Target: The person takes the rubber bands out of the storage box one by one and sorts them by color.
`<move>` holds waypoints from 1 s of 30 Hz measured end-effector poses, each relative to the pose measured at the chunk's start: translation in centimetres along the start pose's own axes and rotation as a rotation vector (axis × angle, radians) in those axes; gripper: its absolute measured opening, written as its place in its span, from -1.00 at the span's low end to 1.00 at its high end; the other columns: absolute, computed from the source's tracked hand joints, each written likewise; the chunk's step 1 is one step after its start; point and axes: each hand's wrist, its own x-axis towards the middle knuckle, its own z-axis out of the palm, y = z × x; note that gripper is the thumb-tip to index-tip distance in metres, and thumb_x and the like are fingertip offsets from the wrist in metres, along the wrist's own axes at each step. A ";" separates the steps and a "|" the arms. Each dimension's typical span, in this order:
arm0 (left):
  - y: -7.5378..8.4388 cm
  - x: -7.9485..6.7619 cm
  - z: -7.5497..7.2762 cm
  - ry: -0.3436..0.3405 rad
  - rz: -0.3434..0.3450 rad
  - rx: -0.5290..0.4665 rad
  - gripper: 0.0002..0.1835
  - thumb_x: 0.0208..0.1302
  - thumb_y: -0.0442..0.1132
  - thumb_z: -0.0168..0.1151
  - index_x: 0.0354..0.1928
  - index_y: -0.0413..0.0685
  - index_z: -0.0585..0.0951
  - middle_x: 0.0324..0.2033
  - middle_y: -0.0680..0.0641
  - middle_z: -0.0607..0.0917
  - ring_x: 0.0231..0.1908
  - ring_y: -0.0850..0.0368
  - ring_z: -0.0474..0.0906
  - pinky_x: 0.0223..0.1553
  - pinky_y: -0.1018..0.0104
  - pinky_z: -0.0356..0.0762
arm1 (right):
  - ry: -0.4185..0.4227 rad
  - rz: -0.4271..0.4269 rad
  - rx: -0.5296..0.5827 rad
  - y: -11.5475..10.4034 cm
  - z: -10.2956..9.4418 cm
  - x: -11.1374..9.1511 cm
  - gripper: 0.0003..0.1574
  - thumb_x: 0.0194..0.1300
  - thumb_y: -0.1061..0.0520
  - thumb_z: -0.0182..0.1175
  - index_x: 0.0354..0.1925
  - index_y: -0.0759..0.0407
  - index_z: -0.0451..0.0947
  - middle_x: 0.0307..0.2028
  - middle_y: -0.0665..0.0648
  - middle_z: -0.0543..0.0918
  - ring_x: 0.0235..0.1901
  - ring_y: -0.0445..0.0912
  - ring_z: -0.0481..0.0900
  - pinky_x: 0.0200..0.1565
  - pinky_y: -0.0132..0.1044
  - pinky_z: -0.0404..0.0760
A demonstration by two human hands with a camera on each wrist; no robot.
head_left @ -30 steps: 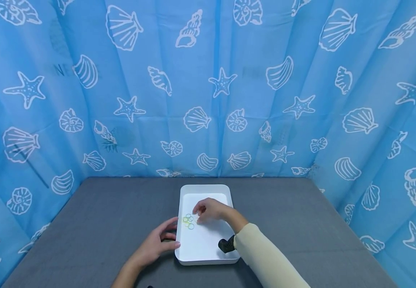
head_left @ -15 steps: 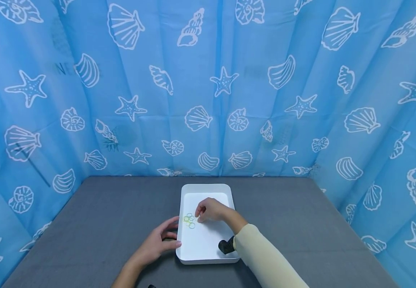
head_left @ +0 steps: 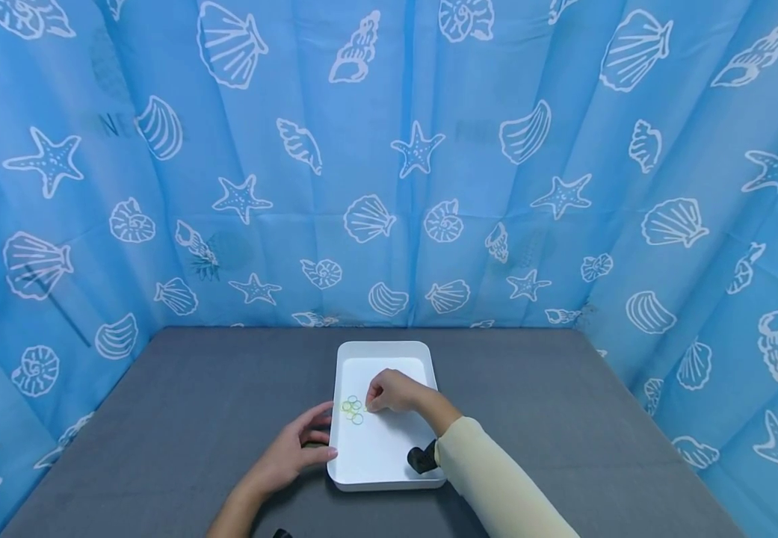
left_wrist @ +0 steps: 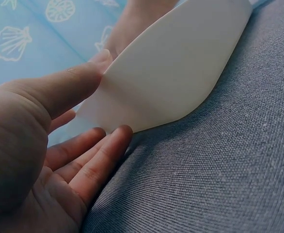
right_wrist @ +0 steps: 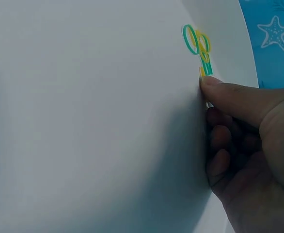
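Left hand (head_left: 289, 450) loosely spread, thumb touching white tray (head_left: 389, 463) at 8 o'clock. Right hand (head_left: 391, 391) curled, thumb and finger pinching yellow ring (right_wrist: 202, 71) beside green-and-yellow rings (right_wrist: 197, 46), tray's 9 o'clock.

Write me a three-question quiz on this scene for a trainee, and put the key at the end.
1. Which hand reaches into the white tray, next to the small rings?
2. True or false: the rings are all one colour.
3. Fill in the blank: the left hand has its thumb on the tray's ____.

Key:
1. The right hand.
2. False: both green and yellow ones show.
3. Rim.
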 end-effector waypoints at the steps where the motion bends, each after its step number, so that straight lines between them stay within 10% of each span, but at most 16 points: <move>1: 0.0 0.0 0.0 -0.001 0.000 0.000 -0.16 0.19 -0.19 0.41 0.45 -0.18 0.21 0.21 -0.31 0.44 -0.02 -0.07 0.54 -0.12 0.17 0.52 | -0.003 -0.002 -0.003 0.0 0.0 0.0 -0.81 0.22 0.24 0.34 -0.51 0.09 0.60 -0.55 -0.03 0.55 -0.49 -0.17 0.43 -0.31 -0.31 0.39; 30: 0.4 -0.2 0.0 0.007 -0.025 0.027 -0.15 0.16 -0.15 0.43 0.45 -0.09 0.24 0.20 -0.26 0.46 -0.03 -0.02 0.53 -0.12 0.16 0.51 | 0.032 -0.018 0.075 0.0 -2.8 -1.2 -0.87 0.31 0.24 0.25 -0.42 0.18 0.58 -0.49 -0.01 0.53 -0.43 -0.14 0.40 -0.33 -0.29 0.39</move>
